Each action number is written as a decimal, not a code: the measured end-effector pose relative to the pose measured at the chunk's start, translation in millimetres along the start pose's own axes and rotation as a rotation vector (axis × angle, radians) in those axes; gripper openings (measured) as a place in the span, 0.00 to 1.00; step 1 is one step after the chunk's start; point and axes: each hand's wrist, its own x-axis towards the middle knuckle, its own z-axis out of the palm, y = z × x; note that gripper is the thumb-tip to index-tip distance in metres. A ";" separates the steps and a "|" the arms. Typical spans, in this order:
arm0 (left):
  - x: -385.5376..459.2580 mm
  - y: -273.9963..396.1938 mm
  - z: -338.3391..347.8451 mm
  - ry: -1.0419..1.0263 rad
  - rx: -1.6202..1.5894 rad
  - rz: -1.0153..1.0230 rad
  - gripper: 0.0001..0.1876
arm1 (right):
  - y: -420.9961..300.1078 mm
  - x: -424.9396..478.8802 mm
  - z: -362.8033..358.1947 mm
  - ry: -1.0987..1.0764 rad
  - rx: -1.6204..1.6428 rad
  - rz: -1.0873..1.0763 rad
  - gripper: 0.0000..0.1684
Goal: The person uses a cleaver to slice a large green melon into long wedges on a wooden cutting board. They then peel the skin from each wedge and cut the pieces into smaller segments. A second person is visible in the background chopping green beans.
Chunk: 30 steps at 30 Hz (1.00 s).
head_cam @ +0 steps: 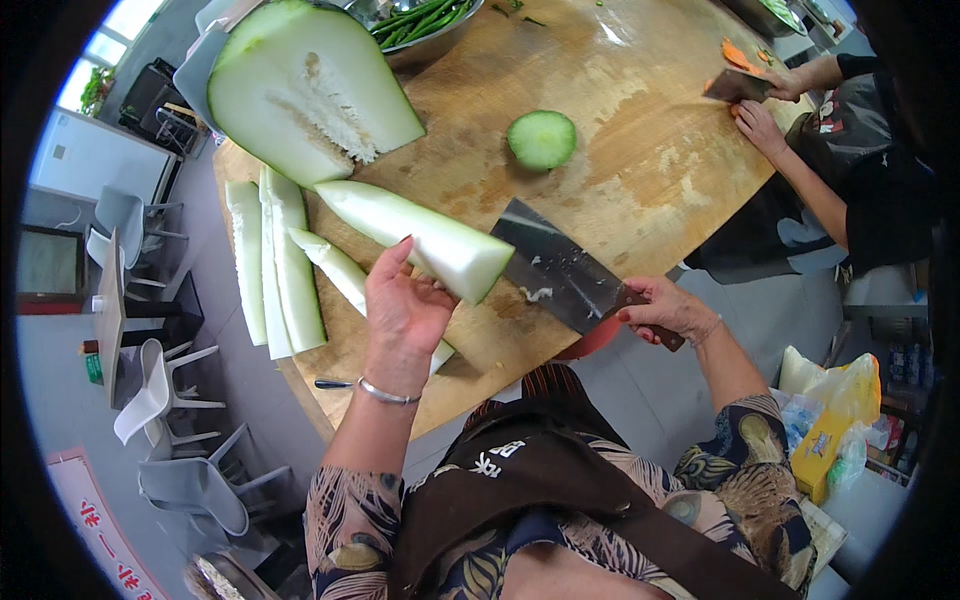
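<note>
My left hand point(409, 300) grips a thick wedge of winter melon point(427, 240), raised over the wooden table point(457, 172). In my right hand point(660, 307) is the wooden handle of a cleaver point(562, 266), its broad blade flecked with pale scraps and lying just right of the wedge. A large cut winter melon point(300, 90) stands at the upper left. Several long melon strips point(292, 285) lie below it, and another strip point(337, 270) runs behind my left hand. A round green-rimmed slice point(541, 140) lies beyond the cleaver.
A metal bowl point(442, 37) of green beans point(416, 22) stands at the far edge. At the right, a co-worker's hands point(761, 124) hold a cleaver point(737, 85) near orange pieces. A black-handled tool point(332, 384) lies at the near left edge; a red container point(592, 341) is below the table edge.
</note>
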 end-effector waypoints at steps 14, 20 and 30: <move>13.0 -18.0 -18.4 -0.172 0.729 0.179 0.23 | 70.5 -38.2 36.2 0.161 0.270 0.021 0.12; -65.8 -3.0 -54.3 -0.363 2.224 1.042 0.29 | 83.7 -41.2 53.0 0.191 0.301 0.010 0.12; 2.6 -7.4 -92.8 -0.190 2.099 1.356 0.27 | 89.8 -63.4 76.6 0.270 0.325 0.003 0.12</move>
